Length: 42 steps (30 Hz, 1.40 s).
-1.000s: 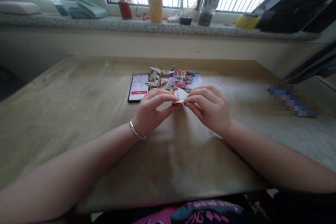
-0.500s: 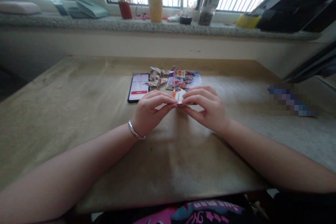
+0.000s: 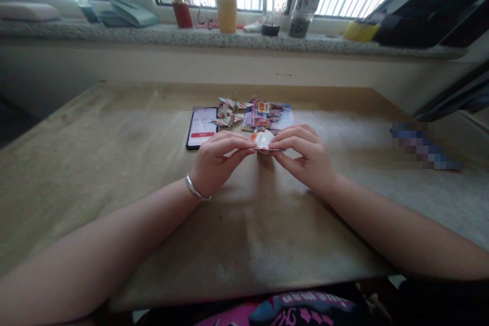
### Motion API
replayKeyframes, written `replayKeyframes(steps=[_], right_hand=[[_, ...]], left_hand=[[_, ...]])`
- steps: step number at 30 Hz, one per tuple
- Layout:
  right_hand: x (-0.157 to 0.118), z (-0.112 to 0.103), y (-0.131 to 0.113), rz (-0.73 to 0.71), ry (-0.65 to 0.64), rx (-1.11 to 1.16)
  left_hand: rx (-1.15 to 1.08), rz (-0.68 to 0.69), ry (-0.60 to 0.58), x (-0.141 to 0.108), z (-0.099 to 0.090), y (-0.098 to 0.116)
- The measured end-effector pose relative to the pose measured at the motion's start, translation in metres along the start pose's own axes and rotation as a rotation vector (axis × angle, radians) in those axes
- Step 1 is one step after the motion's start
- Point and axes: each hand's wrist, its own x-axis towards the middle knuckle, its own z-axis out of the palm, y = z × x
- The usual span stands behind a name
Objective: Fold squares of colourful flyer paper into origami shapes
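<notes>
paper point(image 3: 265, 138), in our head view, is pinched by our left hand point(image 3: 214, 160) and right hand point(image 3: 311, 160) above the table point(image 3: 244, 244), our right fingers point(image 3: 293, 143) having just eased outward, baring more white, so we're seemingly regripping its edge.

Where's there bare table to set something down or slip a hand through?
Left of the phone; between the forearms, nearer than the held paper; and between the right hand and the pixelated item. It's crowded beyond the hands: phone, folded figures and leaflet sit close together.
</notes>
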Motion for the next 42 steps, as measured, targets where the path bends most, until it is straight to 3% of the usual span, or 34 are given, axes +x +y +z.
replayKeyframes(steps=[15,31,38,42], right_hand=[[-0.0016,0.0019,-0.0076,0.063,0.02,-0.037],[-0.0017,0.0028,-0.0072,0.055,0.017,-0.009],[-0.0032,0.0025,-0.0042,0.042,0.042,-0.045],[-0.0031,0.0036,-0.0064,0.008,0.019,-0.086]], left_hand=[[0.038,-0.008,-0.02,0.0014,0.0014,0.0036],[-0.069,-0.06,0.025,-0.0009,0.0028,-0.0009],[-0.03,0.007,0.021,-0.0016,0.0023,-0.0052],[0.096,0.075,-0.055,0.0014,0.0004,-0.0021]])
